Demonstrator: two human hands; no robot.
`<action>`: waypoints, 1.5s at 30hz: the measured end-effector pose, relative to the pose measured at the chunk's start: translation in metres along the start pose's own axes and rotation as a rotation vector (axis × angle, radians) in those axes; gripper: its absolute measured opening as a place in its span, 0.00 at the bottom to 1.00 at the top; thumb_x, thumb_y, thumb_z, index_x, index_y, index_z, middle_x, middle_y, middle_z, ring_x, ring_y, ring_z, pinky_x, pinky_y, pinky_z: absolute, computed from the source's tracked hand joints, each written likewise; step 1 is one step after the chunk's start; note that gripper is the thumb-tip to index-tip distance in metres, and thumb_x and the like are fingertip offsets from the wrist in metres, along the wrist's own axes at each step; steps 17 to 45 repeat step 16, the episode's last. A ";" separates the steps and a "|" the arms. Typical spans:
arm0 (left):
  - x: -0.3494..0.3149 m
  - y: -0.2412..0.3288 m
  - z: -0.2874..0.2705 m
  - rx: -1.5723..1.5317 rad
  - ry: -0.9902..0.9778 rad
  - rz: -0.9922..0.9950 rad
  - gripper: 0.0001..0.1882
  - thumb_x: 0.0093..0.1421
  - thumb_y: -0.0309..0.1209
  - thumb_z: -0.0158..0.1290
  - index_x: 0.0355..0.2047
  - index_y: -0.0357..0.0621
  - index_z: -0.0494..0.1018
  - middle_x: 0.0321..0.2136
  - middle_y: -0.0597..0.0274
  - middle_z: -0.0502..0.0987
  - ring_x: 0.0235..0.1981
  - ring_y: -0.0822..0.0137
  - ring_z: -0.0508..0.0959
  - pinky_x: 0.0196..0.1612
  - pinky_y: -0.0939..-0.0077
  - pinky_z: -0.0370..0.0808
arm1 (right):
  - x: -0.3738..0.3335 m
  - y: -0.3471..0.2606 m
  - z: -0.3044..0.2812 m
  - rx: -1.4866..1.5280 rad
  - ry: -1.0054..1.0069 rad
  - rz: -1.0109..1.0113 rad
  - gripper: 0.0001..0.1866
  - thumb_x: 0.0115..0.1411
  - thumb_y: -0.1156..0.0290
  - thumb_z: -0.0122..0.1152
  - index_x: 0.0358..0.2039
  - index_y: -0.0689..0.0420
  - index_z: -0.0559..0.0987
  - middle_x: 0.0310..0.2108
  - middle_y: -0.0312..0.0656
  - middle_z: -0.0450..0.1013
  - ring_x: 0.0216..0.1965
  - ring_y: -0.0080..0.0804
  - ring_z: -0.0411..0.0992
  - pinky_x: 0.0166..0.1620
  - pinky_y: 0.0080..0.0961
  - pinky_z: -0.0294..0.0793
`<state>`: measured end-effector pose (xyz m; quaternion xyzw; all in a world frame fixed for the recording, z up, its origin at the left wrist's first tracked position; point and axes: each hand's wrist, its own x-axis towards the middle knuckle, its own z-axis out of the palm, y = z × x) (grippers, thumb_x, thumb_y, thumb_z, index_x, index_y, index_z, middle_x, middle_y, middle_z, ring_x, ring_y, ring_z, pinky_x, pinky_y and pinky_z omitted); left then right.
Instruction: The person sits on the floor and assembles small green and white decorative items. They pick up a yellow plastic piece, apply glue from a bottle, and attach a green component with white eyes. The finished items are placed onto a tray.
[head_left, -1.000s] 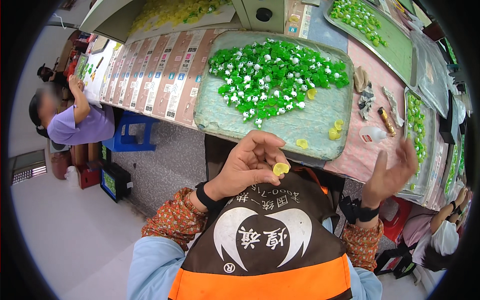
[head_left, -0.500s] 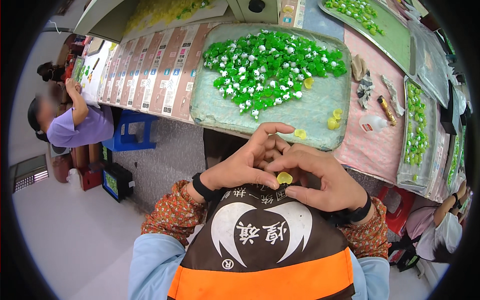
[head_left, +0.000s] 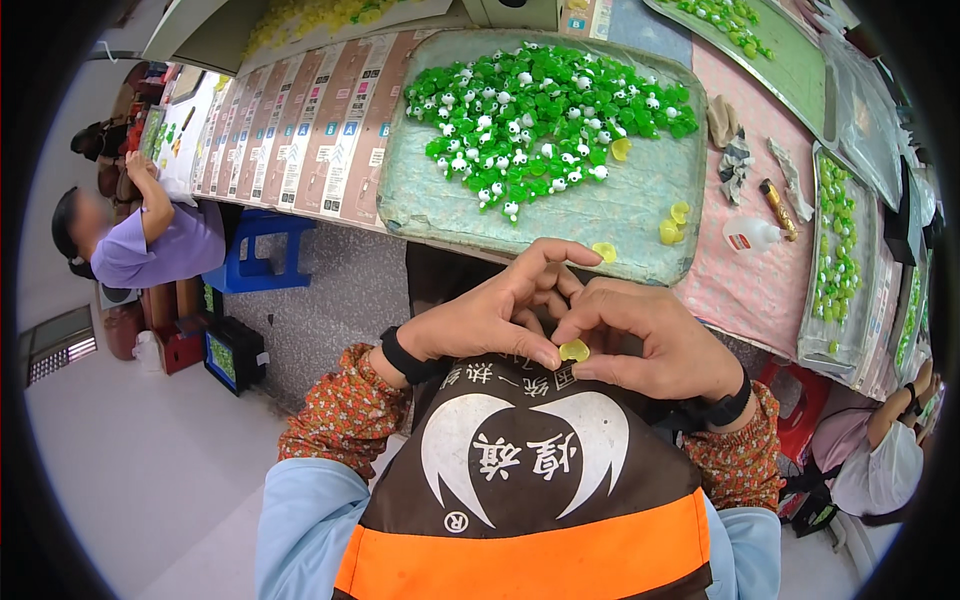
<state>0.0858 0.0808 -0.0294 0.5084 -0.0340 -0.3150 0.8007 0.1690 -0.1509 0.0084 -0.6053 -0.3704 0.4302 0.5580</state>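
Just above my apron, my two hands meet around a small translucent yellow cup-shaped piece [head_left: 574, 350]. My right hand [head_left: 640, 335] pinches it between thumb and forefinger. The thumb of my left hand [head_left: 505, 315] presses at the piece's left side; its other fingers curl behind, partly hidden, and the forefinger reaches out toward the tray. Close to that fingertip, another yellow cup [head_left: 604, 252] lies at the near rim of the lined tray [head_left: 450, 215]. Inside the tray is a heap of green pieces with white ball heads [head_left: 540, 125]. More yellow cups [head_left: 671, 230] lie to its right.
Right of the tray are a white bottle [head_left: 750, 236], a gold-and-black tube [head_left: 776, 208] and crumpled cloths [head_left: 735, 165]. Further right stands a tray of green pieces [head_left: 833, 250]. A co-worker in purple [head_left: 160, 240] sits left, near a blue stool [head_left: 262, 255]. Another person [head_left: 870, 455] is at right.
The yellow cup between my fingers has tilted, showing less of its hollow. My right hand has shifted slightly right, and the view has moved a little.
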 end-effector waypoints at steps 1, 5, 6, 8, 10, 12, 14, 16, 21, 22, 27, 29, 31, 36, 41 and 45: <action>0.000 0.001 0.000 0.003 0.007 -0.007 0.51 0.54 0.27 0.70 0.71 0.50 0.50 0.49 0.60 0.69 0.47 0.73 0.75 0.41 0.86 0.74 | 0.000 0.000 0.000 -0.007 0.008 0.000 0.13 0.57 0.75 0.72 0.43 0.59 0.81 0.36 0.36 0.74 0.33 0.22 0.73 0.34 0.20 0.72; -0.002 0.004 0.000 0.031 0.026 -0.025 0.49 0.54 0.27 0.69 0.70 0.49 0.53 0.48 0.61 0.69 0.46 0.74 0.76 0.41 0.86 0.75 | 0.001 -0.001 0.000 -0.059 0.028 0.012 0.11 0.57 0.74 0.71 0.41 0.58 0.81 0.34 0.37 0.73 0.33 0.25 0.73 0.33 0.22 0.72; -0.002 0.005 0.000 0.042 0.027 -0.026 0.48 0.54 0.27 0.69 0.70 0.49 0.53 0.48 0.61 0.69 0.46 0.74 0.76 0.41 0.86 0.75 | 0.001 0.001 0.001 -0.069 0.038 -0.008 0.11 0.57 0.74 0.71 0.40 0.58 0.81 0.33 0.38 0.72 0.32 0.27 0.73 0.33 0.24 0.72; -0.002 0.003 -0.001 0.059 0.024 -0.019 0.47 0.55 0.27 0.69 0.70 0.49 0.54 0.48 0.62 0.69 0.45 0.74 0.76 0.41 0.86 0.76 | 0.001 0.001 0.002 -0.080 0.049 -0.016 0.10 0.57 0.74 0.70 0.40 0.58 0.81 0.32 0.39 0.71 0.31 0.30 0.72 0.32 0.26 0.72; -0.003 0.004 -0.002 0.075 0.027 -0.042 0.48 0.54 0.28 0.70 0.70 0.49 0.55 0.49 0.61 0.70 0.47 0.73 0.76 0.42 0.84 0.77 | 0.001 0.000 0.002 -0.080 0.047 0.005 0.10 0.58 0.73 0.70 0.40 0.58 0.81 0.32 0.40 0.71 0.32 0.31 0.72 0.32 0.27 0.72; -0.004 0.008 -0.002 0.089 0.035 -0.094 0.49 0.52 0.29 0.71 0.70 0.48 0.55 0.53 0.60 0.71 0.52 0.71 0.75 0.45 0.81 0.76 | 0.001 0.001 0.001 -0.097 0.044 -0.008 0.10 0.58 0.73 0.69 0.40 0.58 0.81 0.32 0.40 0.71 0.32 0.32 0.72 0.33 0.27 0.72; -0.003 0.008 -0.003 0.149 0.012 -0.063 0.47 0.55 0.28 0.70 0.70 0.49 0.55 0.50 0.61 0.70 0.48 0.73 0.76 0.43 0.83 0.77 | 0.001 0.001 0.000 -0.113 0.035 -0.015 0.10 0.58 0.73 0.69 0.40 0.58 0.81 0.32 0.40 0.72 0.33 0.32 0.72 0.33 0.28 0.72; -0.003 0.007 -0.004 0.178 0.001 -0.047 0.46 0.56 0.28 0.69 0.70 0.50 0.55 0.48 0.62 0.69 0.46 0.73 0.77 0.42 0.84 0.78 | 0.001 0.002 0.000 -0.128 0.021 -0.016 0.10 0.57 0.73 0.70 0.40 0.58 0.80 0.33 0.40 0.72 0.33 0.33 0.73 0.34 0.29 0.72; -0.003 0.007 -0.004 0.178 0.001 -0.047 0.46 0.56 0.28 0.69 0.70 0.50 0.55 0.48 0.62 0.69 0.46 0.73 0.77 0.42 0.84 0.78 | 0.001 0.002 0.000 -0.128 0.021 -0.016 0.10 0.57 0.73 0.70 0.40 0.58 0.80 0.33 0.40 0.72 0.33 0.33 0.73 0.34 0.29 0.72; -0.003 0.007 -0.004 0.178 0.001 -0.047 0.46 0.56 0.28 0.69 0.70 0.50 0.55 0.48 0.62 0.69 0.46 0.73 0.77 0.42 0.84 0.78 | 0.001 0.002 0.000 -0.128 0.021 -0.016 0.10 0.57 0.73 0.70 0.40 0.58 0.80 0.33 0.40 0.72 0.33 0.33 0.73 0.34 0.29 0.72; -0.003 0.007 -0.004 0.178 0.001 -0.047 0.46 0.56 0.28 0.69 0.70 0.50 0.55 0.48 0.62 0.69 0.46 0.73 0.77 0.42 0.84 0.78 | 0.001 0.002 0.000 -0.128 0.021 -0.016 0.10 0.57 0.73 0.70 0.40 0.58 0.80 0.33 0.40 0.72 0.33 0.33 0.73 0.34 0.29 0.72; -0.003 0.007 -0.004 0.178 0.001 -0.047 0.46 0.56 0.28 0.69 0.70 0.50 0.55 0.48 0.62 0.69 0.46 0.73 0.77 0.42 0.84 0.78 | 0.001 0.002 0.000 -0.128 0.021 -0.016 0.10 0.57 0.73 0.70 0.40 0.58 0.80 0.33 0.40 0.72 0.33 0.33 0.73 0.34 0.29 0.72; -0.003 0.007 -0.004 0.178 0.001 -0.047 0.46 0.56 0.28 0.69 0.70 0.50 0.55 0.48 0.62 0.69 0.46 0.73 0.77 0.42 0.84 0.78 | 0.001 0.002 0.000 -0.128 0.021 -0.016 0.10 0.57 0.73 0.70 0.40 0.58 0.80 0.33 0.40 0.72 0.33 0.33 0.73 0.34 0.29 0.72; -0.003 0.007 -0.004 0.178 0.001 -0.047 0.46 0.56 0.28 0.69 0.70 0.50 0.55 0.48 0.62 0.69 0.46 0.73 0.77 0.42 0.84 0.78 | 0.001 0.002 0.000 -0.128 0.021 -0.016 0.10 0.57 0.73 0.70 0.40 0.58 0.80 0.33 0.40 0.72 0.33 0.33 0.73 0.34 0.29 0.72; -0.003 0.007 -0.004 0.178 0.001 -0.047 0.46 0.56 0.28 0.69 0.70 0.50 0.55 0.48 0.62 0.69 0.46 0.73 0.77 0.42 0.84 0.78 | 0.001 0.002 0.000 -0.128 0.021 -0.016 0.10 0.57 0.73 0.70 0.40 0.58 0.80 0.33 0.40 0.72 0.33 0.33 0.73 0.34 0.29 0.72; -0.003 0.007 -0.004 0.178 0.001 -0.047 0.46 0.56 0.28 0.69 0.70 0.50 0.55 0.48 0.62 0.69 0.46 0.73 0.77 0.42 0.84 0.78 | 0.001 0.002 0.000 -0.128 0.021 -0.016 0.10 0.57 0.73 0.70 0.40 0.58 0.80 0.33 0.40 0.72 0.33 0.33 0.73 0.34 0.29 0.72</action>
